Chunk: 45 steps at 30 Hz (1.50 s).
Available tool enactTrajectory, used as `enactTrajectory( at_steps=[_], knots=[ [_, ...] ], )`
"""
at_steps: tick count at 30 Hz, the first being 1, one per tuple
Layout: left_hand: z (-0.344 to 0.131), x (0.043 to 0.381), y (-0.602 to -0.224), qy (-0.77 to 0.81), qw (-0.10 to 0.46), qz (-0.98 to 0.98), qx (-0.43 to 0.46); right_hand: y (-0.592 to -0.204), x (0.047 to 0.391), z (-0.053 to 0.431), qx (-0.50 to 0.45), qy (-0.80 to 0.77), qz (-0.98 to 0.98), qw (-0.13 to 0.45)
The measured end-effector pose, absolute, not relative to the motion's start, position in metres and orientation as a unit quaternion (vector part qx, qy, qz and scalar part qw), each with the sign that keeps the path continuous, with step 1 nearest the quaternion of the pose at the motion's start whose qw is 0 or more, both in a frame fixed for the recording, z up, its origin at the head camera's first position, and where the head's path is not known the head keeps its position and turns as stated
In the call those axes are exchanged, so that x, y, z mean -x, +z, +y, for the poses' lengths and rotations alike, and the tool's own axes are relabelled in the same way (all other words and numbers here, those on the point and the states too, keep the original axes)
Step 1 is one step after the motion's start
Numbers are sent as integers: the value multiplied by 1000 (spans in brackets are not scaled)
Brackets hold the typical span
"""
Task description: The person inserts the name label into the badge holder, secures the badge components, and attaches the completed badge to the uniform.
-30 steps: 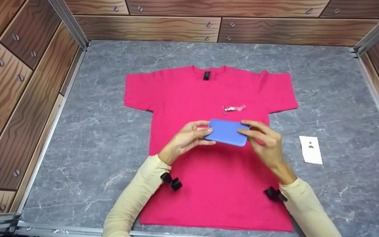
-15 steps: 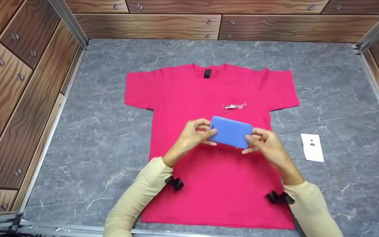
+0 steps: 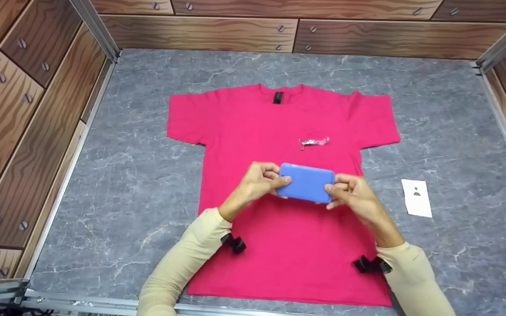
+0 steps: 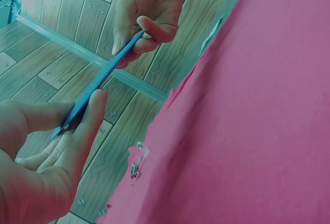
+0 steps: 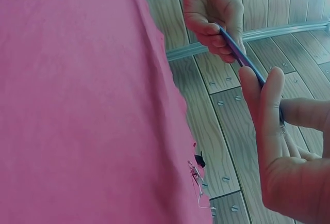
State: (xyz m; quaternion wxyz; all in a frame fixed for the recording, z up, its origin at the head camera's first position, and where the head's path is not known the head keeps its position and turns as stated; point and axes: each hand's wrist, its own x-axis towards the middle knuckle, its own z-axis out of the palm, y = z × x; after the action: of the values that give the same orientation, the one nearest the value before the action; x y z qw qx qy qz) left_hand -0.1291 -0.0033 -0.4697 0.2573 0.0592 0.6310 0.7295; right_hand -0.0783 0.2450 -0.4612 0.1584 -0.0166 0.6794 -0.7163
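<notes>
A flat blue card holder [image 3: 306, 183] is held up above a pink T-shirt [image 3: 294, 245]. My left hand [image 3: 253, 186] pinches its left end, thumb on the face toward me and fingers behind. At the other end my right hand [image 3: 358, 199] grips it between thumb and fingers. Seen edge-on in the left wrist view, the card holder [image 4: 103, 77] is thin and spans both hands. A badge strap clip [image 3: 314, 142], clear with metal parts, lies on the shirt's chest just beyond. The card holder's far face is hidden in the head view.
A white card [image 3: 416, 197] with a dark person icon lies on the grey marbled table [image 3: 459, 145], right of the shirt. Wood-patterned walls [image 3: 209, 34] with metal rails border the table at the back and sides.
My right hand has shifted its grip, its thumb now on the near face. The card holder tilted, then came slightly lower and more level. Shirt, strap clip and card stay put.
</notes>
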Motion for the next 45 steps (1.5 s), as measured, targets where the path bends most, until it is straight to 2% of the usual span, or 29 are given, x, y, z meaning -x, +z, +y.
enactTrajectory(
  at_steps=[15,23,30,34,38,41,43,45],
  knots=[
    [-2,129,-471,742,271,611,-56,-462,78,246,-6,-708,690,153],
    [-1,129,-472,748,260,608,-57,-462,78,247,-9,-724,673,153],
    [1,127,-476,792,271,542,-75,-466,77,241,-31,-775,619,125],
    [8,120,-486,808,283,513,-64,-471,74,229,-39,-808,568,150],
    [15,117,-491,801,278,529,-31,-471,72,221,1,-760,620,197],
    [9,119,-487,754,294,583,-69,-466,76,224,18,-717,678,162],
    [4,121,-484,703,325,621,-121,-463,78,227,14,-697,706,123],
    [0,122,-480,652,355,647,-175,-460,80,229,17,-670,734,112]
  ],
)
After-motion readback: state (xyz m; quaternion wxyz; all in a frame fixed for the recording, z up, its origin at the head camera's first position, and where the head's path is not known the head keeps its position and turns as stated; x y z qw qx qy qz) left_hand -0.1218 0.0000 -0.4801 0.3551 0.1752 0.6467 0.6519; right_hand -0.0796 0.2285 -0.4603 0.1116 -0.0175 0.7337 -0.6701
